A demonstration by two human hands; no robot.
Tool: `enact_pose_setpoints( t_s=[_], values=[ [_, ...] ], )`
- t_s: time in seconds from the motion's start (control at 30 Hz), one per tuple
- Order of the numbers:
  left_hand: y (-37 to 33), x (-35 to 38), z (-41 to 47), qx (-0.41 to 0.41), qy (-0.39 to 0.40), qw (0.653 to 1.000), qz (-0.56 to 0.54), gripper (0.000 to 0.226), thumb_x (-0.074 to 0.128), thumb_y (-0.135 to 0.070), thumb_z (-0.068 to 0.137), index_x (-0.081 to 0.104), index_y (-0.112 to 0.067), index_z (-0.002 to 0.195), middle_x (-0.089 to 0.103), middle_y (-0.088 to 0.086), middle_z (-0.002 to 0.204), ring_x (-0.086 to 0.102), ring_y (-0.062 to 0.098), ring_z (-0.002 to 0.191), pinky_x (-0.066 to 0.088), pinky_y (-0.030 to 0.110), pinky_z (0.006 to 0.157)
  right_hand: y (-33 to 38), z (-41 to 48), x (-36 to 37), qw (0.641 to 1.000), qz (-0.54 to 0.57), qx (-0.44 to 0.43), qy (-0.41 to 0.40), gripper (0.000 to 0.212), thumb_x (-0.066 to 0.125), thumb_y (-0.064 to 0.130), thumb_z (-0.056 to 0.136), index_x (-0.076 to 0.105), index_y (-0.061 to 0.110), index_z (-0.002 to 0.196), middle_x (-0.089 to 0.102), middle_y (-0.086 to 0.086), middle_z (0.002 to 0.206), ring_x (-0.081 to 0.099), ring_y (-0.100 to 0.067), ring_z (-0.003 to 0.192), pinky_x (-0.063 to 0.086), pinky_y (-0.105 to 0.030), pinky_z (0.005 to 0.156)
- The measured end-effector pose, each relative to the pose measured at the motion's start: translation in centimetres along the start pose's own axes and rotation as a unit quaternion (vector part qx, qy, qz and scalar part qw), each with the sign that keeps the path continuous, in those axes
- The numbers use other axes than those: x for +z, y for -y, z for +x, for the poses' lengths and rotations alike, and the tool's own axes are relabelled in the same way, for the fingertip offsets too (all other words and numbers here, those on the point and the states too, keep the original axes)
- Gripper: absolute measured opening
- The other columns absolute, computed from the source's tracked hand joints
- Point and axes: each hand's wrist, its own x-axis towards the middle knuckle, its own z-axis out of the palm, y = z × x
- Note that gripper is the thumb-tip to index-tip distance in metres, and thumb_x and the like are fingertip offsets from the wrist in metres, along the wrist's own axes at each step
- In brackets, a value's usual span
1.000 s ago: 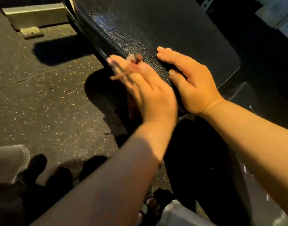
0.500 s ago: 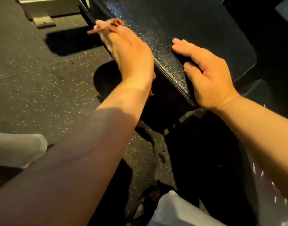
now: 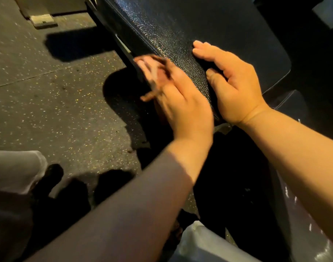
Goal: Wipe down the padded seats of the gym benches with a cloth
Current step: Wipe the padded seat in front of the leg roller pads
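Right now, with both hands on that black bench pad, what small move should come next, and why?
Probably slide the left hand with the cloth forward along the pad's side edge, since that edge stretches on ahead of the fingers, while the right hand rests on top, steadying it.

We see the padded seat [image 3: 180,25] in black, its pebbled grain glinting with tiny pale flecks, a light stitch line along its edge; the cloth [image 3: 160,72] shows reddish-brown, blurred; the floor [image 3: 48,103] is dark grey, speckled with yellow and white dots; the trouser legs [image 3: 12,167] read pale grey-white; a dull beige metal plate [image 3: 43,20] sits at the top left.
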Motion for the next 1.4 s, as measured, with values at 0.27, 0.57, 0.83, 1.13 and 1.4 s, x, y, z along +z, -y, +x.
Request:
enact_pose_setpoints(
  t_s=[0.27,0.57,0.83,1.13,1.4],
  values=[
    [2.7,-3.5,-7.7,0.070,0.158,0.980,0.097,0.055,0.029,-0.031,0.106,0.021,-0.007,0.156,0.012,0.006,0.166,0.008,0.015,0.154,0.015,0.042,0.124,0.2,-0.1,-0.2,1.000,-0.002,0.000,0.005,0.048,0.046,0.003,0.092,0.059,0.014,0.137,0.052,0.005,0.147,0.041,-0.009,0.142,0.031,-0.038,0.119],
    [0.1,-3.3,-7.9,-0.061,0.075,0.993,-0.069,0.039,0.055,0.005,0.096,0.052,-0.012,0.131,0.044,-0.005,0.139,0.054,0.015,0.127,0.047,0.018,0.099,0.4,0.0,-0.2,1.000,0.000,0.014,0.010,0.049,0.045,0.003,0.091,0.058,0.015,0.137,0.052,0.006,0.148,0.039,-0.007,0.143,0.030,-0.036,0.120],
    [-0.5,-4.0,-2.5,-0.045,0.099,0.994,-0.006,0.023,0.053,-0.005,0.099,0.045,-0.026,0.101,0.063,0.013,0.112,0.063,0.000,0.098,0.047,0.013,0.088,0.4,0.0,-0.2,1.000,0.004,0.016,0.005,0.050,0.045,0.002,0.090,0.059,0.015,0.136,0.052,0.005,0.147,0.040,-0.007,0.143,0.031,-0.035,0.119],
    [-1.4,-2.2,-1.1,-0.092,-0.027,0.995,0.024,0.009,0.049,-0.018,0.104,0.044,-0.014,0.108,0.057,0.005,0.115,0.060,0.021,0.111,0.047,0.034,0.097,0.4,-0.1,0.0,1.000,0.000,0.014,-0.005,0.048,0.046,0.003,0.091,0.059,0.016,0.136,0.053,0.006,0.146,0.041,-0.009,0.142,0.031,-0.035,0.120],
    [-1.4,-2.7,-4.0,-0.106,0.049,0.993,0.035,0.016,0.049,-0.009,0.101,0.041,-0.023,0.098,0.053,0.004,0.108,0.055,-0.002,0.091,0.043,0.009,0.082,0.2,-0.2,-0.1,1.000,0.002,0.004,-0.002,0.048,0.046,0.002,0.091,0.060,0.014,0.135,0.053,0.003,0.147,0.042,-0.011,0.142,0.031,-0.039,0.119]
  ],
)
